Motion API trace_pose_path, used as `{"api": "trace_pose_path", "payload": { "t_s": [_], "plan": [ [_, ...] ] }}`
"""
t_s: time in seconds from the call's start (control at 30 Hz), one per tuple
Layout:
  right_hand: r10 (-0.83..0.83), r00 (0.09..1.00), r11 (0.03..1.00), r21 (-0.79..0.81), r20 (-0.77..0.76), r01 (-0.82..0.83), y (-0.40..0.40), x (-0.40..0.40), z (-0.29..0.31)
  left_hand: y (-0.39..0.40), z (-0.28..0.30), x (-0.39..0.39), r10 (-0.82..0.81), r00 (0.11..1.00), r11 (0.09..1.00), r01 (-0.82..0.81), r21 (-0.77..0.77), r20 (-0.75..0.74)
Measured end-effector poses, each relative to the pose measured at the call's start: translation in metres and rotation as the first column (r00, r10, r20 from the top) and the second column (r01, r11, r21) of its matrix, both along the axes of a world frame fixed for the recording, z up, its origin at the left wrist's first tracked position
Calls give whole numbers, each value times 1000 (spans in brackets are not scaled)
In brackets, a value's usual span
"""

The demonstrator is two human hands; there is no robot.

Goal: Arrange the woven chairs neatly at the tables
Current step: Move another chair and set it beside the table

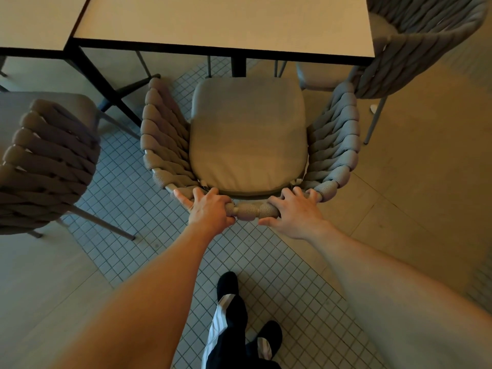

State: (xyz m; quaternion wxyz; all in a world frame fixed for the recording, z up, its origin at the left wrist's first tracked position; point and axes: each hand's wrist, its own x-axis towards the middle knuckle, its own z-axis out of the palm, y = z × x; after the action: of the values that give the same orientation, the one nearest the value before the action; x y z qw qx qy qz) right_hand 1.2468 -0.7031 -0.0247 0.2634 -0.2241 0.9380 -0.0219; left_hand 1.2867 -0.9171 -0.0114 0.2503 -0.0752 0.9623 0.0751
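Both hands are gripping the top rail of the backrest of a woven chair sitting at the centre of the view. The left hand is closing over the rail at about 7 o'clock of the chair, fingers curling over the top and thumb wrapping under. The right hand is resting on the rail at about 5 o'clock, fingers bent over the woven band, thumb pointing inward below it; its hold is looking looser than the left.

The chair is facing a table at 12 o'clock, the front edge of its seat cushion lying just short of the table's dark edge. Its woven arms are curving up on both sides of the cushion.

A second table is standing at 10 o'clock, close beside the first. Another woven chair is sitting at 9 o'clock, well clear of the held one. A third woven chair is standing at 2 o'clock, at the table's right corner, its frame close to the held chair's right arm.

The floor is showing small square tiles underfoot, with the person's dark shoe at 6 o'clock.
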Motion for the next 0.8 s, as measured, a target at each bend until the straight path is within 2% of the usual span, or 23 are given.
{"api": "trace_pose_path", "payload": {
  "t_s": [0.23, 0.57, 0.8],
  "plan": [
    [10, 999, 998, 54, 33, -11, 8, -14, 1, 9, -8, -11, -33, 999, 999, 33, 14, -21],
    [-35, 969, 988, 155, 243, -3, -2, -31, 3, 7, -15, -25, -92, 986, 994, 99, -45, 142],
    [-27, 965, 990, 144, 260, -11, -1, -32, 2, 11, -7, -27, -82, 983, 993, 95, -70, 163]
  ]
}}
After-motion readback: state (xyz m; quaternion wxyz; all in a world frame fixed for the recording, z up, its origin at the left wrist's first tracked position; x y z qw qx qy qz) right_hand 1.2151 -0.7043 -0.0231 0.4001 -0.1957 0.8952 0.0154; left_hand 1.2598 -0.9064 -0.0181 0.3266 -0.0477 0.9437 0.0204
